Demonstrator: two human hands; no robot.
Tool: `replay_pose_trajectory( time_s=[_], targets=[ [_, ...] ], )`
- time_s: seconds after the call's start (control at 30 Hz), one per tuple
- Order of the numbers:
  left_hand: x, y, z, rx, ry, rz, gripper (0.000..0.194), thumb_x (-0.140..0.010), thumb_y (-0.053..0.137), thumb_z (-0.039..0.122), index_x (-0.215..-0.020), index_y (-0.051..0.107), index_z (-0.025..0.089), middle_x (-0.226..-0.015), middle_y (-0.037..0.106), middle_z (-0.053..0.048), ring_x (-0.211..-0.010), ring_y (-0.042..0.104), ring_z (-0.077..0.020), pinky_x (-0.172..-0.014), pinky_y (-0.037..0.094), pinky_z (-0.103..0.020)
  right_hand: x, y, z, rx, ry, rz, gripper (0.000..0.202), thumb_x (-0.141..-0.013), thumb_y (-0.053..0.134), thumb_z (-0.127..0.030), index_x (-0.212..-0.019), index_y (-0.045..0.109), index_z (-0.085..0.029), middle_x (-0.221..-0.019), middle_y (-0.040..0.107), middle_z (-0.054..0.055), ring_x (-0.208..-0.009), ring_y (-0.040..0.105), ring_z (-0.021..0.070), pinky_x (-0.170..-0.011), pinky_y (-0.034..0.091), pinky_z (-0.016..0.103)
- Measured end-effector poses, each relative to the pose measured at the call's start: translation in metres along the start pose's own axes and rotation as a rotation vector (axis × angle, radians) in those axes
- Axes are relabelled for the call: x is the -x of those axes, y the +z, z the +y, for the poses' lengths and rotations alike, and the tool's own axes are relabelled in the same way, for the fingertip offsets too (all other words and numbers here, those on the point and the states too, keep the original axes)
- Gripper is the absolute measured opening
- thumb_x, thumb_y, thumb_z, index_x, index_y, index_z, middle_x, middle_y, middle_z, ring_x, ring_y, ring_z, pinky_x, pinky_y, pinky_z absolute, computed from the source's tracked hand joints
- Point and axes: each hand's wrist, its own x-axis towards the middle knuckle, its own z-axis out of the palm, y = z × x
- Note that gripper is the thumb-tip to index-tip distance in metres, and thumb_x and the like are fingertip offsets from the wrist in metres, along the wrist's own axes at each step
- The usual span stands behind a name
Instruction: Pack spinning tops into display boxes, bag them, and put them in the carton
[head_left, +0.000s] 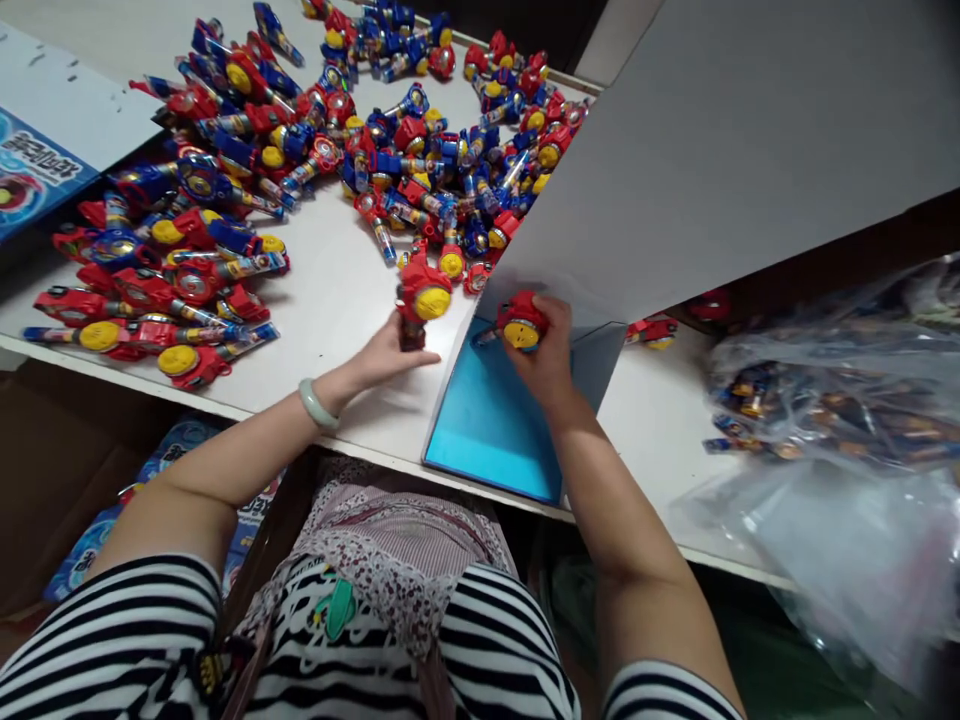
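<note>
My left hand grips a red toy with a yellow round face and a dark lower part, just left of the open box. In my right hand is a second red toy with a yellow disc, held inside the box over its blue bottom. The box's tall white lid stands raised behind that hand. A clear tube end sticks out to the left of the right-hand toy. Fingertips of the right hand are partly hidden behind the toy.
Red and blue toys with clear tubes lie heaped across the white table. More sit in rows at left. A printed box stands at far left, and plastic bags cover the right side.
</note>
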Motion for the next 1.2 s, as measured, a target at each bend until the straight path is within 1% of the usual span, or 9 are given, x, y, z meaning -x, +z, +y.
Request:
replay_pose_trajectory(
  time_s=[0.07,0.17,0.6,0.77,0.83,0.93,1.0,1.1,1.2],
  targets=[
    [0.011,0.022,-0.001,0.0,-0.052,-0.053,0.069,-0.054,0.093,0.031,-0.103,0.045,0.019,-0.077,0.054,0.005,-0.069,0.053,-0.0108,-0.063,0.042,-0.026,-0.001,-0.001,-0.001,0.006,0.028,-0.058,0.064,-0.085,0.069,-0.026,-0.139,0.035,-0.031,-0.128,0.049,0.013,-0.12,0.057,0.0283,-0.103,0.052,0.052],
    [0.017,0.035,-0.002,0.025,-0.065,-0.086,0.066,-0.058,0.09,0.029,-0.103,0.042,0.019,-0.078,0.053,0.004,-0.07,0.052,-0.0112,-0.064,0.041,-0.027,-0.005,-0.005,0.001,-0.03,0.015,-0.112,0.064,-0.085,0.068,-0.029,-0.139,0.034,-0.032,-0.129,0.049,0.009,-0.12,0.057,0.0254,-0.101,0.054,0.048],
    [0.02,0.042,0.007,0.041,-0.064,-0.122,0.056,-0.062,0.081,0.026,-0.101,0.042,0.018,-0.078,0.051,0.003,-0.069,0.05,-0.0111,-0.064,0.039,-0.027,-0.006,-0.008,0.007,-0.067,-0.003,-0.113,0.062,-0.083,0.067,-0.033,-0.137,0.036,-0.032,-0.129,0.05,0.01,-0.119,0.058,0.0267,-0.101,0.055,0.047],
    [0.018,0.04,0.001,0.027,-0.033,-0.082,0.058,-0.059,0.083,0.027,-0.1,0.043,0.018,-0.079,0.052,0.003,-0.07,0.05,-0.011,-0.065,0.039,-0.027,-0.002,0.005,0.014,-0.194,-0.02,-0.332,0.058,-0.081,0.065,-0.026,-0.136,0.045,-0.027,-0.129,0.053,0.01,-0.12,0.059,0.0266,-0.102,0.054,0.047],
    [0.018,0.039,0.001,0.029,-0.032,-0.078,0.056,-0.06,0.083,0.027,-0.099,0.044,0.018,-0.079,0.053,0.003,-0.069,0.05,-0.011,-0.065,0.039,-0.026,0.001,0.007,0.013,-0.204,0.018,-0.355,0.059,-0.082,0.063,-0.023,-0.138,0.043,-0.028,-0.128,0.053,0.01,-0.119,0.06,0.0259,-0.102,0.054,0.049],
    [0.024,0.037,0.008,0.035,0.007,-0.048,0.052,-0.063,0.081,0.028,-0.101,0.047,0.018,-0.079,0.053,0.002,-0.069,0.05,-0.0111,-0.064,0.04,-0.026,0.0,-0.006,-0.007,-0.118,0.052,-0.332,0.067,-0.083,0.069,-0.027,-0.144,0.04,-0.03,-0.14,0.048,0.013,-0.132,0.053,0.0308,-0.108,0.048,0.057],
    [0.032,0.04,0.018,0.03,0.056,-0.071,0.042,-0.071,0.077,0.033,-0.099,0.049,0.018,-0.079,0.054,0.001,-0.068,0.05,-0.0113,-0.064,0.042,-0.026,-0.001,-0.02,-0.034,-0.07,0.037,-0.285,0.087,-0.077,0.08,-0.039,-0.15,0.034,-0.033,-0.152,0.04,0.014,-0.142,0.043,0.036,-0.113,0.042,0.062],
    [0.043,0.049,0.034,-0.019,0.137,-0.27,0.03,-0.079,0.072,0.037,-0.093,0.055,0.018,-0.079,0.055,-0.001,-0.069,0.05,-0.0129,-0.064,0.043,-0.028,0.004,-0.033,-0.078,-0.148,0.037,-0.177,0.106,-0.073,0.085,-0.051,-0.156,0.022,-0.035,-0.151,0.044,0.014,-0.137,0.05,0.0347,-0.109,0.049,0.056],
    [0.031,0.047,0.048,-0.148,0.188,-0.547,0.028,-0.075,0.077,0.036,-0.088,0.062,0.017,-0.083,0.061,-0.004,-0.075,0.055,-0.0164,-0.07,0.047,-0.031,0.018,-0.033,-0.099,-0.204,0.122,0.035,0.081,-0.081,0.078,-0.044,-0.149,0.034,-0.037,-0.134,0.056,0.01,-0.114,0.065,0.0278,-0.095,0.059,0.045]
  ],
)
